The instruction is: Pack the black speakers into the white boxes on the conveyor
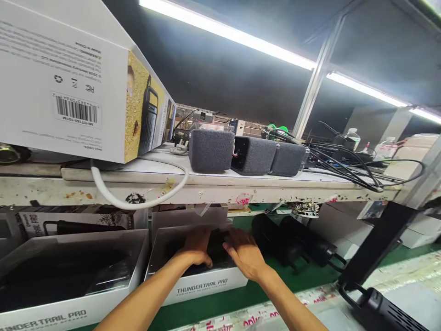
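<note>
Your left hand and right hand, fingers curled, press a black speaker into its open white box beneath the shelf.

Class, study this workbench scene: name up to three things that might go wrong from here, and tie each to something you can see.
1. Both hands, left hand and right hand, press a black speaker into the open white box; a thin wall might buckle.
2. The white cable loops below the shelf edge, just above the hands; a raised hand may snag it.
3. The large carton sits tilted up there and could slide down.
</note>
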Motion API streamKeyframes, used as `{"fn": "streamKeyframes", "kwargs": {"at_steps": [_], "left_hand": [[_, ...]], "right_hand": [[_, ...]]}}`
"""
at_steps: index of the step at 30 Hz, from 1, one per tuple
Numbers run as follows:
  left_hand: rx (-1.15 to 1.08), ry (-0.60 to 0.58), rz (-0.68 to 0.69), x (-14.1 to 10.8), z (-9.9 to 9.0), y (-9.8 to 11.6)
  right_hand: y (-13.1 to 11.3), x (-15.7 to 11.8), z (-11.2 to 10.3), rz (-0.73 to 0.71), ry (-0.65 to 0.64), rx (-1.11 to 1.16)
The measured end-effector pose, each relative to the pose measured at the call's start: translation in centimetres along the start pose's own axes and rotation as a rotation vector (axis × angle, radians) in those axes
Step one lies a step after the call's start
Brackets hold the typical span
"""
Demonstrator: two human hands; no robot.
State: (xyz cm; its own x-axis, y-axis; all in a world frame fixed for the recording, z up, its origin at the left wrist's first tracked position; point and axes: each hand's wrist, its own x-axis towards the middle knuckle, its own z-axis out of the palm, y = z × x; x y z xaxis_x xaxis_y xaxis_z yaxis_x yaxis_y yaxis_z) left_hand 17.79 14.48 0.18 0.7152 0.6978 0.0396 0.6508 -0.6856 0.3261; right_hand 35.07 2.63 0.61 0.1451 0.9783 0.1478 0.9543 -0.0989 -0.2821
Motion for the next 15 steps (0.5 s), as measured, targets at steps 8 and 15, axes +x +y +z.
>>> {"fn": "streamKeyframes", "kwargs": {"at_steps": [8, 15], "left_hand": [[0.0, -0.023, 0.03, -2.6, -1.3, 0.6], [-0.365, 0.143, 0.21, -11.3, 2.8, 4.2]], "right_hand": [[1.0, -1.4, 0.9, -0.061, 0.038, 0.021], [12.0, 0.3, -1.1, 0.373, 0.172, -0.218]]}}
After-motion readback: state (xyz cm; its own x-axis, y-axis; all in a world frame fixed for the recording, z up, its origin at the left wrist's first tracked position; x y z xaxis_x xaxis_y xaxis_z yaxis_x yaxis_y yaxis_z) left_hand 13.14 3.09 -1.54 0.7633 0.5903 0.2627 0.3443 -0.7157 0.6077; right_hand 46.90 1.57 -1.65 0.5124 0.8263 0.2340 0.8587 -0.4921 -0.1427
